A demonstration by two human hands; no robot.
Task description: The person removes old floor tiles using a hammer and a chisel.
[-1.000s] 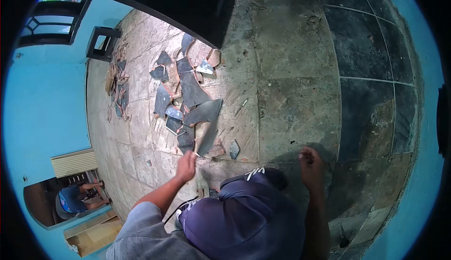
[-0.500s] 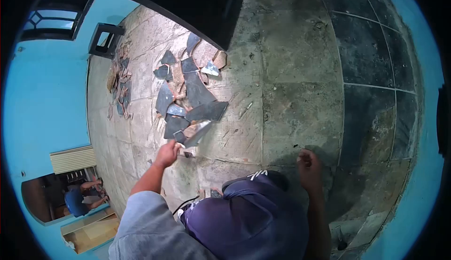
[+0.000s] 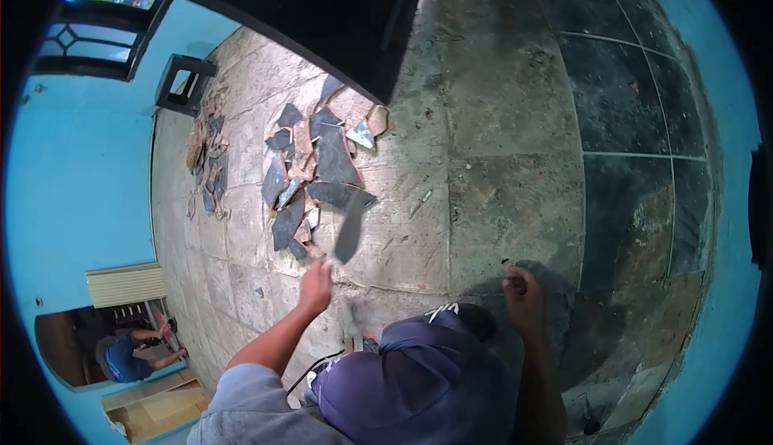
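Note:
My left hand (image 3: pixel 316 287) reaches over the floor in front of my knees, its fingers closed at the lower end of a dark tile shard (image 3: pixel 349 232). The shard is smeared by motion and stands tilted at the near right side of a heap of broken tiles (image 3: pixel 336 159). Dark glazed faces and reddish-brown broken edges show in that heap. Over the bare floor to the right, my right hand (image 3: pixel 525 300) has its fingers loosely curled, with nothing visible in them. Close to its fingertips lies a small dark bit (image 3: pixel 506 261).
A second rubble pile (image 3: pixel 211 163) lies by the blue wall, near a dark frame-like block (image 3: pixel 185 84). A large black panel (image 3: pixel 322 18) overhangs the far floor. Dark tiles (image 3: pixel 624 95) line the right side. Another person (image 3: pixel 129 354) is at the lower left.
My left hand has moved right and slightly nearer me, and the shard has swung more upright. Pieces in the heap's near part lie differently. My right hand has barely moved.

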